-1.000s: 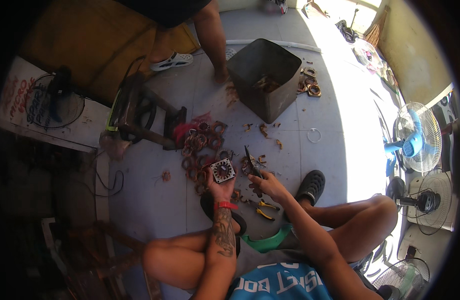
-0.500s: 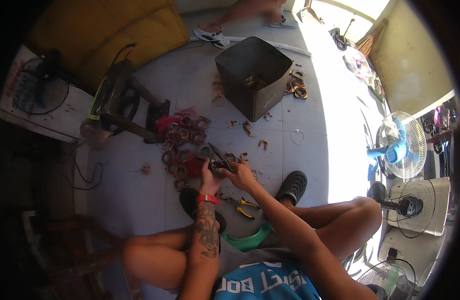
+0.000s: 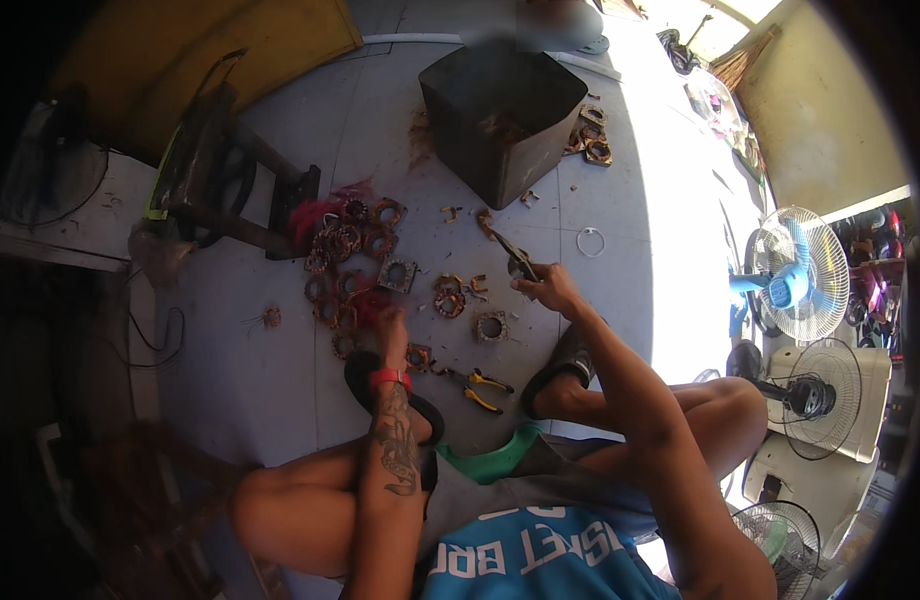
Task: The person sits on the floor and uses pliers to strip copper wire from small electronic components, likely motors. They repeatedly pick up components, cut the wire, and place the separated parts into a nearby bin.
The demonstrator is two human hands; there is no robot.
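Note:
My right hand (image 3: 550, 289) is closed round a pair of dark metal shears (image 3: 518, 260). Their tips reach to a bent copper winding piece (image 3: 485, 224) on the floor; whether they touch it I cannot tell. To the left, my left hand (image 3: 389, 328), with a red band at the wrist, is over the near edge of a pile of copper-wound motor stators (image 3: 342, 242). Its fingers are blurred and partly hidden. A square stator core (image 3: 397, 275) lies just beyond it. Another square core (image 3: 491, 327) and a copper coil (image 3: 449, 302) lie between my hands.
Yellow-and-black pliers (image 3: 477, 391) lie between my feet. A tall dark bin (image 3: 490, 150) stands ahead, more stators (image 3: 594, 140) beside it. A wooden stool (image 3: 242, 180) is on the left, electric fans (image 3: 792, 270) on the right. A white ring (image 3: 591, 241) lies on the floor.
My hands have parted: the right one has moved right and away from me with the shears, the left slightly left. The view has shifted a little. The other person's leg is largely out of sight.

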